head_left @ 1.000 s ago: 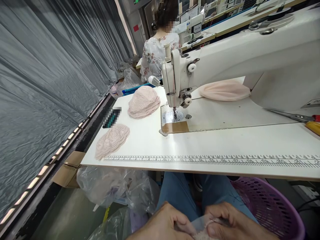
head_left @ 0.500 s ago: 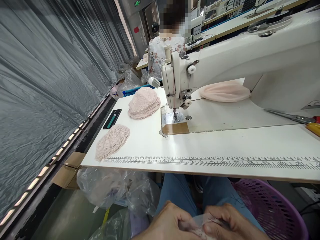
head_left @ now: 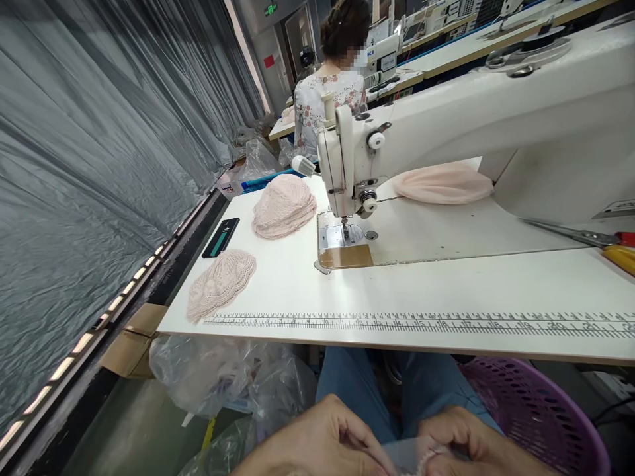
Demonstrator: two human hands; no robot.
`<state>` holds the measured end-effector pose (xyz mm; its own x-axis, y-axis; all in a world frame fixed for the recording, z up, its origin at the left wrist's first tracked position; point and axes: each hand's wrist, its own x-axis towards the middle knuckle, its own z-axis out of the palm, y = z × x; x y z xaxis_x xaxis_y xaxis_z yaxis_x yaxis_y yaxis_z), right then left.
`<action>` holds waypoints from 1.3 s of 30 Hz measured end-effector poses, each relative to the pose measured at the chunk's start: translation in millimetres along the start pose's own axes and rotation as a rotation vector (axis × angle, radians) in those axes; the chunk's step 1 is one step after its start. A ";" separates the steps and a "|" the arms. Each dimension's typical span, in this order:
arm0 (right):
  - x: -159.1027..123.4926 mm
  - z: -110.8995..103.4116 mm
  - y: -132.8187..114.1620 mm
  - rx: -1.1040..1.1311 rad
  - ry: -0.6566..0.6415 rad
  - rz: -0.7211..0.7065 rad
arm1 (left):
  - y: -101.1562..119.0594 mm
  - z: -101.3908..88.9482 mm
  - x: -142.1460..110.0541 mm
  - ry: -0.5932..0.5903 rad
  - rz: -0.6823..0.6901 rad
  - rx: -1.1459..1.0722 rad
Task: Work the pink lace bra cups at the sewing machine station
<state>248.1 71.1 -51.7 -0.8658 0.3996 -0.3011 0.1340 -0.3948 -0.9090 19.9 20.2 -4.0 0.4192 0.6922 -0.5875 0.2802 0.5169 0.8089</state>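
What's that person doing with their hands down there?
A person sits at a white sewing machine. Both hands are low over their lap, below the table edge: the left hand and right hand pinch a small sheer pinkish piece of fabric between them. On the table lie a lace piece, a pink stack and a phone. A purple basket sits beside their knee.

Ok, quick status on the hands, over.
Left hand and right hand low over lap, both pinching thin pale fabric piece. Purple basket close at right. Nothing between them.
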 end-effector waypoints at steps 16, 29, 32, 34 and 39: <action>2.2 -12.1 13.2 0.054 -0.036 -0.023 | 0.5 -5.8 -1.4 -0.050 -0.018 0.006; 3.5 -9.7 6.4 -0.098 0.061 -0.005 | 3.1 -1.9 2.6 0.054 -0.042 0.158; 2.4 -8.5 9.1 -0.106 0.067 0.017 | 3.6 2.7 2.3 0.101 -0.066 0.186; 1.5 -7.4 7.3 -0.099 0.048 0.035 | 3.5 3.9 2.5 0.087 -0.042 0.191; 0.2 -4.3 -3.8 -0.077 0.011 0.096 | 4.2 2.2 2.3 0.055 -0.012 0.154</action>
<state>249.4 76.2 -49.5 -0.8417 0.3725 -0.3910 0.2532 -0.3674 -0.8949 23.9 22.9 -1.8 0.3685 0.7148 -0.5944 0.4160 0.4450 0.7931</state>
